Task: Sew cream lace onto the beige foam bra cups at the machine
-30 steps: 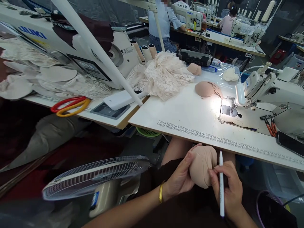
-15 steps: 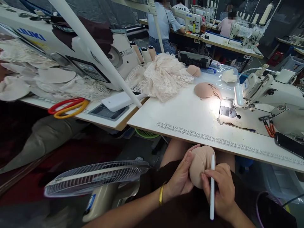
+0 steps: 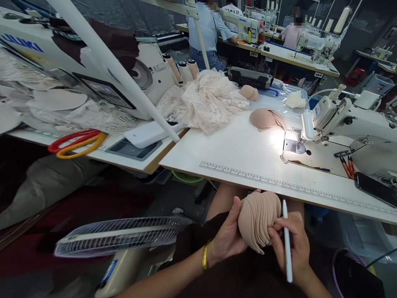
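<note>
Below the table's front edge, over my lap, my left hand (image 3: 228, 238) cups a stack of beige bra cups (image 3: 257, 219) from the left, fingers curled round it. The stack is fanned so that several cup edges show. My right hand (image 3: 293, 248) presses its fingertips on the stack's right side and grips a white pen (image 3: 287, 246), held upright with its tip up. A gold bangle sits on my left wrist.
A white sewing table (image 3: 242, 157) with a printed ruler strip carries a lit sewing machine (image 3: 341, 120), more beige cups (image 3: 266, 118), a lace pile (image 3: 211, 99), snips (image 3: 349, 163) and a phone (image 3: 375, 188). A fan (image 3: 120, 238) stands at my lower left. Other people sit at machines behind.
The stack has fanned open, its cup edges now showing, and both hands have shifted slightly on it. The pen stays upright in my right hand. The view has drifted a little right.
</note>
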`<action>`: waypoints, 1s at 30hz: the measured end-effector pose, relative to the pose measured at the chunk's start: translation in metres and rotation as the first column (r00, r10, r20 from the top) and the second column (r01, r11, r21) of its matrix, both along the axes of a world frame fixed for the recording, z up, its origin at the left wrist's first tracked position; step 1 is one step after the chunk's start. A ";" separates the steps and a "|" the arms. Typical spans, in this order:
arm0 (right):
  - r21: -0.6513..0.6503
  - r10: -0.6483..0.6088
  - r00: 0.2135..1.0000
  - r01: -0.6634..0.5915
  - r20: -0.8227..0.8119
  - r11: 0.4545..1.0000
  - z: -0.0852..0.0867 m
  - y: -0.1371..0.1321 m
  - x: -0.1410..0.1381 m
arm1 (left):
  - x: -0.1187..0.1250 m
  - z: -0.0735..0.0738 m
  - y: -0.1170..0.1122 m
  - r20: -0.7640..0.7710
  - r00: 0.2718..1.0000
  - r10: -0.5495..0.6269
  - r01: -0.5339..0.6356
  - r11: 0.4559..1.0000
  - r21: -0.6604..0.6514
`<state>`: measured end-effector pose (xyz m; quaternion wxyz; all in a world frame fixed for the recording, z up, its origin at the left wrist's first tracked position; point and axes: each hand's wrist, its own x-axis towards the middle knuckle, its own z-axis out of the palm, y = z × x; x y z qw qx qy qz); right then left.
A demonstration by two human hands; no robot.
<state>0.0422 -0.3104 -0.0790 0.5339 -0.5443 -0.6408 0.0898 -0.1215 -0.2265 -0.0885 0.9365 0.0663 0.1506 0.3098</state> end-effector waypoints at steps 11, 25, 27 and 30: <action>0.055 -0.017 0.980 0.029 -0.198 0.998 0.003 -0.002 0.007 | -0.014 -0.015 -0.001 0.135 0.989 -0.055 0.036 0.990 0.139; -0.182 -0.050 0.526 -0.202 -0.849 0.962 0.017 0.017 0.003 | -0.023 -0.004 0.002 0.020 1.000 -0.008 0.004 0.980 0.200; -0.171 -0.040 0.471 -0.239 -0.881 0.956 0.020 0.017 0.003 | -0.023 -0.005 0.002 -0.007 1.000 -0.004 0.005 0.978 0.209; -0.169 -0.062 0.394 -0.243 -0.917 0.955 0.026 0.015 0.005 | -0.023 -0.005 0.004 -0.051 0.999 -0.020 0.031 0.976 0.214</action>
